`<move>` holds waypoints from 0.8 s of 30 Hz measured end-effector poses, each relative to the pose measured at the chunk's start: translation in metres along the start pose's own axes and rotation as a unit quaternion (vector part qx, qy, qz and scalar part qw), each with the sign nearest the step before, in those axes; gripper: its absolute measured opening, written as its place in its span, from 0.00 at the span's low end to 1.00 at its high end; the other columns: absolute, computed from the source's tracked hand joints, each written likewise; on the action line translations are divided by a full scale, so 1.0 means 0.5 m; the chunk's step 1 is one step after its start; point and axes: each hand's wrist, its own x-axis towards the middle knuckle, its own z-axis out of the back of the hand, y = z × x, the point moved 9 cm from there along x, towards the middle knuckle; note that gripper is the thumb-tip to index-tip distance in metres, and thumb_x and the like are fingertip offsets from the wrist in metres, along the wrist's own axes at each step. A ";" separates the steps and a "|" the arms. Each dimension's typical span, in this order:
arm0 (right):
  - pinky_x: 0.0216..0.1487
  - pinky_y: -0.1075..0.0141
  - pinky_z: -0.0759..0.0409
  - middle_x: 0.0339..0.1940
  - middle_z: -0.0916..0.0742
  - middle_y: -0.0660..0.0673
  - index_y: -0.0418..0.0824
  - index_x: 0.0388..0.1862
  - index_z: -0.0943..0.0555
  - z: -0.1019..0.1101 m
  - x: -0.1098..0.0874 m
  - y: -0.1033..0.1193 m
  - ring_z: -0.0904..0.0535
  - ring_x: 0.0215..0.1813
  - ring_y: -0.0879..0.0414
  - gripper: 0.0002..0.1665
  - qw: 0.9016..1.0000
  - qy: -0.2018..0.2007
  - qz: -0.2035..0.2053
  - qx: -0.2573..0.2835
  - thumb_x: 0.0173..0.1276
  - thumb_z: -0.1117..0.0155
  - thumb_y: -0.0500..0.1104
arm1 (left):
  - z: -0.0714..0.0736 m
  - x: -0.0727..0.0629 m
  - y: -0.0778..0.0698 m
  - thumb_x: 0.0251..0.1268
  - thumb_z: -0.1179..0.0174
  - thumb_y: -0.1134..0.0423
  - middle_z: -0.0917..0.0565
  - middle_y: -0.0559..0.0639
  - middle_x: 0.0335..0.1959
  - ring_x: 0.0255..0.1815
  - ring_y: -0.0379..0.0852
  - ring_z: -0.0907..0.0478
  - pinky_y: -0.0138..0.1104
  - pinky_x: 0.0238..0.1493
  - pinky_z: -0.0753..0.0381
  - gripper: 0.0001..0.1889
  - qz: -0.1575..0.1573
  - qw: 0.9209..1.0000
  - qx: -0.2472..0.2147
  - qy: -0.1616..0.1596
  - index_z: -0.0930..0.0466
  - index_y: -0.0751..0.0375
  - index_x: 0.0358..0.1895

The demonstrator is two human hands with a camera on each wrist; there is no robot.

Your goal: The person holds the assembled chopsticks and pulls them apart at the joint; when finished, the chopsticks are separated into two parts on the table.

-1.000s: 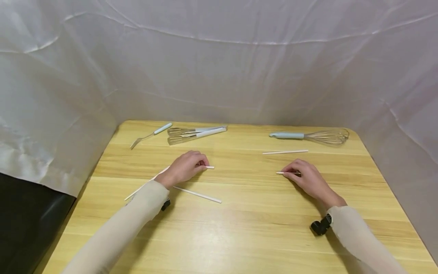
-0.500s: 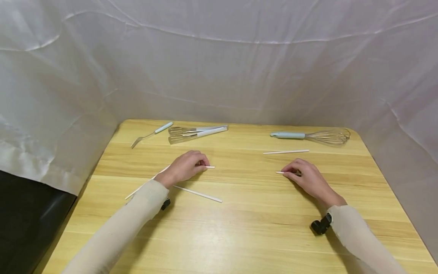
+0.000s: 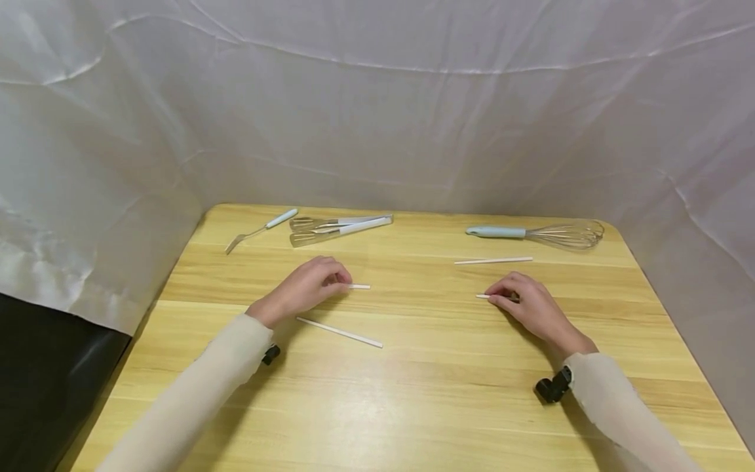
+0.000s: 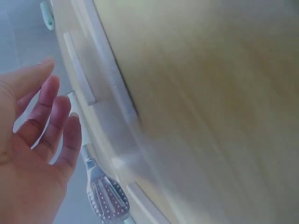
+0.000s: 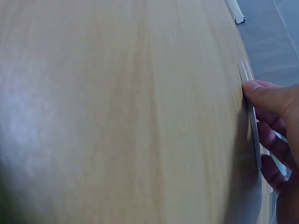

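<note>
My left hand [image 3: 309,288] hovers by a thin white stick [image 3: 360,286] on the table, whose far end shows past the fingertips. In the left wrist view its fingers are loosely curved, thumb apart, with nothing between them. A second white stick [image 3: 339,332] lies slantwise, nearer the front, beside the left wrist. My right hand [image 3: 527,308] pinches another white stick [image 5: 251,116] between thumb and fingers, low over the table. Only a short tip of it shows in the head view. One more white stick [image 3: 494,261] lies behind the right hand.
Along the back edge of the wooden table [image 3: 413,393] lie a fork-like utensil [image 3: 259,231] with a light blue handle, metal tongs [image 3: 342,229] and a whisk [image 3: 537,234]. Grey cloth [image 3: 413,131] hangs behind and at both sides.
My left hand has drawn back left, leaving the stick lying in place with more of it uncovered. The left forearm now covers the leftmost stick. My right hand keeps its hold.
</note>
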 end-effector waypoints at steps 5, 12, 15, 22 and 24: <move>0.50 0.57 0.20 0.45 0.11 0.50 0.48 0.47 0.08 0.001 0.000 0.001 0.17 0.46 0.56 0.04 1.000 -0.004 0.005 0.001 0.77 0.26 0.42 | 0.006 -0.033 -0.007 0.79 0.32 0.61 0.12 0.43 0.49 0.52 0.43 0.18 0.45 0.58 0.16 0.06 -0.007 1.000 -0.009 0.020 0.11 0.52 0.53; 0.48 0.62 0.21 0.44 0.11 0.52 0.49 0.47 0.08 0.003 -0.002 -0.002 0.18 0.45 0.58 0.04 1.000 -0.010 0.011 0.002 0.77 0.26 0.42 | -0.023 -0.082 -0.016 0.77 0.30 0.59 0.13 0.38 0.48 0.49 0.38 0.19 0.40 0.57 0.16 0.06 -0.027 0.993 -0.027 0.110 0.10 0.47 0.51; 0.48 0.63 0.21 0.44 0.11 0.52 0.49 0.47 0.08 0.003 -0.002 -0.004 0.18 0.45 0.58 0.05 1.000 -0.009 0.010 0.004 0.77 0.25 0.42 | -0.040 -0.094 -0.017 0.77 0.29 0.59 0.13 0.36 0.45 0.45 0.35 0.20 0.35 0.52 0.17 0.05 -0.035 0.990 -0.026 0.136 0.11 0.47 0.50; 0.51 0.61 0.21 0.45 0.11 0.51 0.49 0.48 0.08 0.000 0.001 -0.005 0.17 0.46 0.56 0.05 1.000 0.002 0.004 0.010 0.78 0.26 0.41 | -0.071 -0.105 -0.034 0.78 0.32 0.63 0.16 0.35 0.38 0.40 0.32 0.23 0.31 0.48 0.19 0.04 -0.055 0.985 -0.031 0.160 0.11 0.48 0.49; 0.51 0.60 0.20 0.46 0.11 0.51 0.49 0.48 0.08 -0.001 0.001 -0.004 0.17 0.46 0.56 0.05 1.000 0.003 0.005 0.010 0.78 0.27 0.41 | -0.081 -0.107 -0.043 0.79 0.32 0.62 0.17 0.35 0.37 0.39 0.31 0.23 0.30 0.47 0.19 0.04 -0.063 0.983 -0.031 0.171 0.11 0.49 0.49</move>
